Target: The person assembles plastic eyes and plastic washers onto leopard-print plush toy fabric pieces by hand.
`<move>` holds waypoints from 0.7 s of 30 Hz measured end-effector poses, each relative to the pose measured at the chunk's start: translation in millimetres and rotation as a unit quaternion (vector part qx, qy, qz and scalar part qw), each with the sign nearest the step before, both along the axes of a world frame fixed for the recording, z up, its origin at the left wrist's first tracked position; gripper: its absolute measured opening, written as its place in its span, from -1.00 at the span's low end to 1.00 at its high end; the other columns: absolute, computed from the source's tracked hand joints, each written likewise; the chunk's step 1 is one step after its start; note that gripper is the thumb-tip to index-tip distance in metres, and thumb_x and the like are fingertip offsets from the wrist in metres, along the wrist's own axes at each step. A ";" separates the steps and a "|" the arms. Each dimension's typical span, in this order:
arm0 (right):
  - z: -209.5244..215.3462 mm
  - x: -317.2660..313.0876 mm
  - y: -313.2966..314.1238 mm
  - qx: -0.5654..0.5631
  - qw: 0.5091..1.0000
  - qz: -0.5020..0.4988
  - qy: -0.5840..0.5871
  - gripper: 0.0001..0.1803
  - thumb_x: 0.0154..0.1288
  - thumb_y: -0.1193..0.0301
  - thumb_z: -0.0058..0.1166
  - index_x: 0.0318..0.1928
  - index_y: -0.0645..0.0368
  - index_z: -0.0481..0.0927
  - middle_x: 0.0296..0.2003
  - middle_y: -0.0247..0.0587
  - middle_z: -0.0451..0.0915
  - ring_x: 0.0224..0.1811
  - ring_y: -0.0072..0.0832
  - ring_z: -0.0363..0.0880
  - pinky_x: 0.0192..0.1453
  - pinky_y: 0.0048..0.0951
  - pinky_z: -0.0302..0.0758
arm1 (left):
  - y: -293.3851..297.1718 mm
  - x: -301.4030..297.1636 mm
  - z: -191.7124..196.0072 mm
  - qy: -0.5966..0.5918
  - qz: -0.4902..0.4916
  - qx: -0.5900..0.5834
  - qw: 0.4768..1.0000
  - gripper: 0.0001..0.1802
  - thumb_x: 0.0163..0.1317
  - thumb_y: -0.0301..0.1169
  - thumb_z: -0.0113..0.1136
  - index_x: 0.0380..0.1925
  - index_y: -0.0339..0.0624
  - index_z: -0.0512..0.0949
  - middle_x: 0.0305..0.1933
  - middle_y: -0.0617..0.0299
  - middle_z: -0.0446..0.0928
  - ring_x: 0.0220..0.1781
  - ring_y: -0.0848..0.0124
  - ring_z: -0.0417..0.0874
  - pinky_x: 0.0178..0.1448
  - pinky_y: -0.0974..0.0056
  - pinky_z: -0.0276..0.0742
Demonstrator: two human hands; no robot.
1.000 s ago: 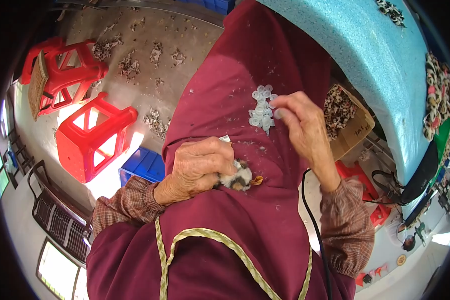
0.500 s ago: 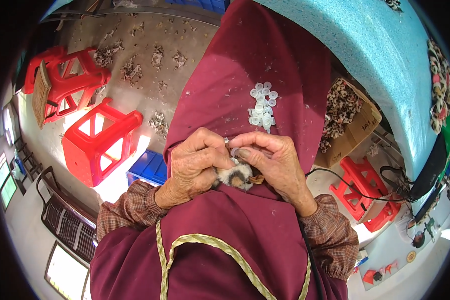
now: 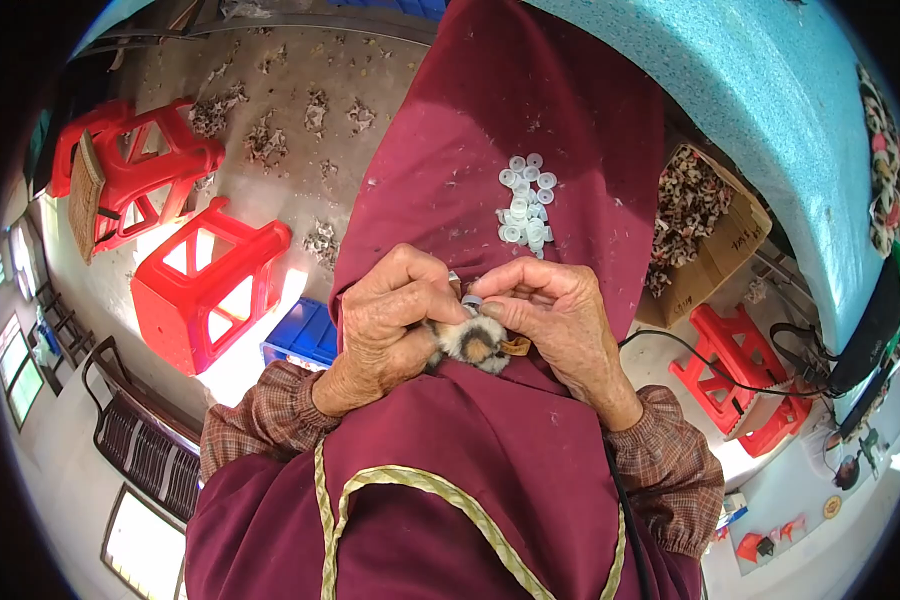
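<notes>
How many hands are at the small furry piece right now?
2: left hand, gripping the furry piece on its left; right hand, by its upper right. Parts of each hand are hidden.

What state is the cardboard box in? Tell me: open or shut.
Open: the box shows a heap of mottled scraps inside, with no lid over them.

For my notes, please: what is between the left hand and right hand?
The head view shows a multicoloured plush piece and a small pale plastic cap.
</notes>
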State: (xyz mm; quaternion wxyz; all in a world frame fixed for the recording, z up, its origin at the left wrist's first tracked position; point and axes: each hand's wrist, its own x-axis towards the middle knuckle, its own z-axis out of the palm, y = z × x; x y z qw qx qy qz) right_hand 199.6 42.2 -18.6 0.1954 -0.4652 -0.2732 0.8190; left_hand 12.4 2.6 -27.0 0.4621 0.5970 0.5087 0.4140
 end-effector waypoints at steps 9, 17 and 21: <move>1.1 -1.9 -4.6 0.091 0.995 -0.013 -0.037 -0.90 0.21 0.61 0.09 -0.26 0.35 0.58 -0.44 -0.32 0.60 -0.42 -0.73 0.52 -0.35 -0.70 0.49 | 4.1 6.9 10.4 0.042 0.025 -0.076 0.996 -0.64 -0.20 -0.69 0.20 -0.28 -0.22 0.59 -0.31 0.18 0.50 -0.33 0.38 0.55 -0.27 0.39 0.46; -7.0 0.5 -5.8 0.018 0.999 -0.024 -0.023 -0.96 0.18 0.64 0.10 -0.38 0.34 0.50 -0.49 -0.32 0.59 -0.44 -0.71 0.54 -0.37 -0.69 0.50 | 2.9 2.1 6.3 0.023 -0.024 -0.169 0.985 -0.63 -0.16 -0.60 0.21 -0.22 -0.25 0.61 -0.34 0.10 0.61 -0.34 0.33 0.63 -0.23 0.36 0.53; 5.2 0.0 -0.7 0.146 0.978 0.046 -0.140 -0.91 0.17 0.59 0.13 -0.36 0.34 0.49 -0.49 -0.24 0.60 -0.41 -0.62 0.60 -0.35 -0.59 0.56 | 3.0 1.8 6.8 0.026 -0.027 -0.152 0.988 -0.63 -0.18 -0.60 0.19 -0.24 -0.26 0.61 -0.36 0.10 0.60 -0.36 0.33 0.63 -0.25 0.36 0.52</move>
